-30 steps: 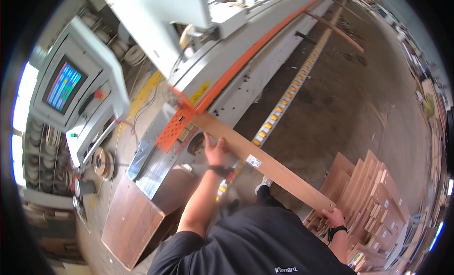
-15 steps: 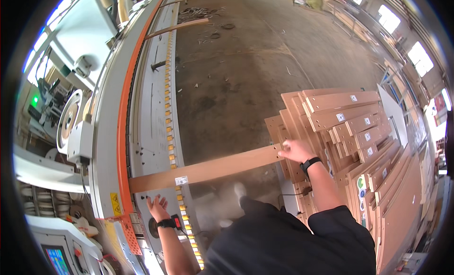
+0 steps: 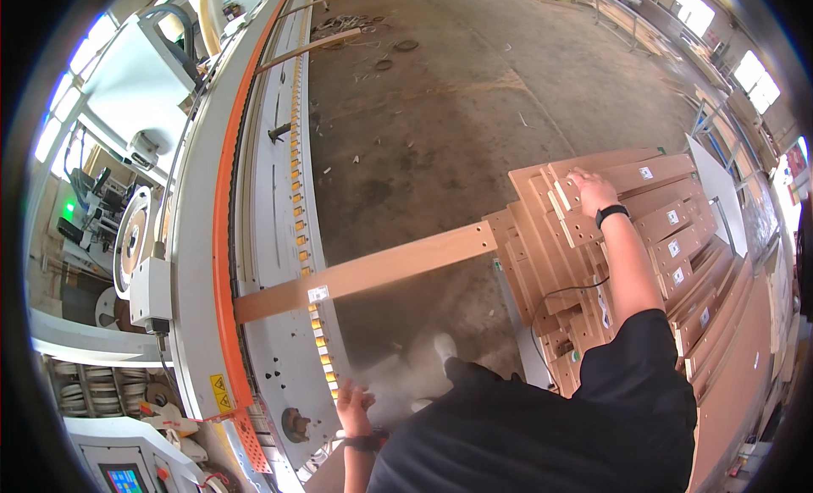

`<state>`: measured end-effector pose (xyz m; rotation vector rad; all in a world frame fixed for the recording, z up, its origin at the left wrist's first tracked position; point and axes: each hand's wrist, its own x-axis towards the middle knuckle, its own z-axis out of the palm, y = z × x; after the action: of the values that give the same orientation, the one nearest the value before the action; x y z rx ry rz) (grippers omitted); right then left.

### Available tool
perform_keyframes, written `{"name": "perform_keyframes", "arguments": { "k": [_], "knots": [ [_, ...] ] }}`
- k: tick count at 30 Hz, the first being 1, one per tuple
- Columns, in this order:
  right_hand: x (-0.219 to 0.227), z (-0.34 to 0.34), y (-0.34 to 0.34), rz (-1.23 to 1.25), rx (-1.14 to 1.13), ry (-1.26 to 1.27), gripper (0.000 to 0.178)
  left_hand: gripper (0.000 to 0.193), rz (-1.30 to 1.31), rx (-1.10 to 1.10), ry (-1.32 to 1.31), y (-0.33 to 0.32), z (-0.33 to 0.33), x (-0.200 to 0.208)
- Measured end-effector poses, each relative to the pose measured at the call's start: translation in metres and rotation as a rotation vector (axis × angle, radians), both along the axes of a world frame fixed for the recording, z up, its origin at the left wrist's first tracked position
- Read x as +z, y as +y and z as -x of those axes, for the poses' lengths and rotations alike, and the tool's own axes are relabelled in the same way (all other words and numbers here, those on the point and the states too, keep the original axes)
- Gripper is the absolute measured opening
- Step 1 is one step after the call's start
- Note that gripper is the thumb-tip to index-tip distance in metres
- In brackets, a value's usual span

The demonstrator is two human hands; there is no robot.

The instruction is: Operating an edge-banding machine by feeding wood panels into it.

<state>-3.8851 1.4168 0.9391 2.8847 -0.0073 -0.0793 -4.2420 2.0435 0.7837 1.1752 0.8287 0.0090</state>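
Observation:
A long brown wood-coloured board (image 3: 398, 267) with a white label lies across the machine's roller edge, its left end against the orange rail. Neither of my hands touches it. My right hand (image 3: 594, 193) is over the left end of a similar labelled board (image 3: 635, 176) on top of the stack, its fingers bent round that end; the fingertips are partly hidden. My left hand (image 3: 354, 410) hangs beside the near part of the roller edge, empty, with its fingers loosely curled and apart.
The long machine with an orange rail (image 3: 222, 205) and yellow rollers (image 3: 298, 209) runs along my left. A control panel screen (image 3: 124, 479) stands at lower left. Several stacked boards (image 3: 542, 230) fill the right side. A black cable (image 3: 566, 290) hangs over them.
My right hand has left the right end of the board on the machine and moved right and away to the stack. My left hand has drawn back toward me, off the machine bed.

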Motion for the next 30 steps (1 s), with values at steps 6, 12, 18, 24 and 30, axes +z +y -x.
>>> {"name": "perform_keyframes", "arguments": {
  "k": [6, 12, 18, 24, 30],
  "knots": [
    [0.022, -0.019, 0.011, 0.038, -0.016, 0.176, 0.072, 0.042, -0.024, -0.131, 0.06, -0.016, -0.003, 0.001],
    [0.035, 0.024, 0.045, -0.087, 0.159, 0.106, 0.069, 0.043, -0.023, -0.248, 0.031, -0.038, -0.026, 0.015],
    [0.024, 0.074, 0.132, -0.407, 0.593, -0.005, 0.066, 0.04, -0.045, -0.447, -0.061, -0.054, -0.048, 0.039],
    [0.02, 0.127, 0.255, -0.624, 0.803, 0.001, 0.068, 0.048, 0.204, -0.528, -0.358, -0.094, -0.082, 0.076],
    [0.003, 0.156, 0.344, -0.761, 0.926, 0.088, 0.074, 0.031, 0.452, -0.3, -0.42, -0.089, -0.089, 0.078]
  ]
}}
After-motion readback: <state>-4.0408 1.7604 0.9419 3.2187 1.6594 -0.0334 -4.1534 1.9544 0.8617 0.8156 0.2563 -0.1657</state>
